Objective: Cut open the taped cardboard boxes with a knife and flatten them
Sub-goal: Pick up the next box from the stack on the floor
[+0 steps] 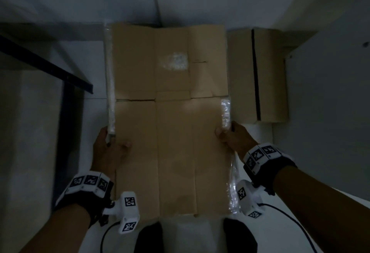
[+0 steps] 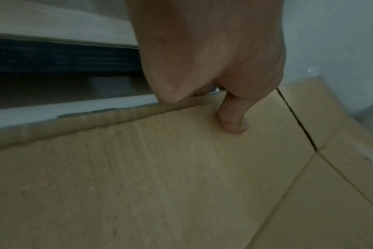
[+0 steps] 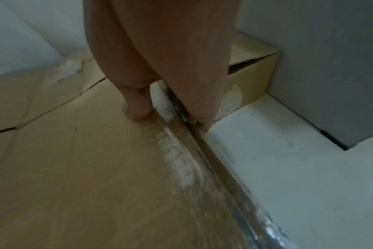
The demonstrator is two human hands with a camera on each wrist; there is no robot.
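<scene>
Flattened brown cardboard box (image 1: 172, 132), both hands pinching its side edges: left hand (image 1: 109, 148), right hand (image 1: 232, 136). Loose clear tape (image 1: 226, 112) under the right thumb could let it slip.

Flattened cardboard box (image 1: 172, 132): one, lying opened out.
Standing cardboard box (image 1: 268, 76): one, with a dark tape strip (image 1: 255, 76) down its top.
Hands: two, left hand (image 1: 109, 148) and right hand (image 1: 233, 136).
Wrist camera units: two, one on each wrist.
</scene>
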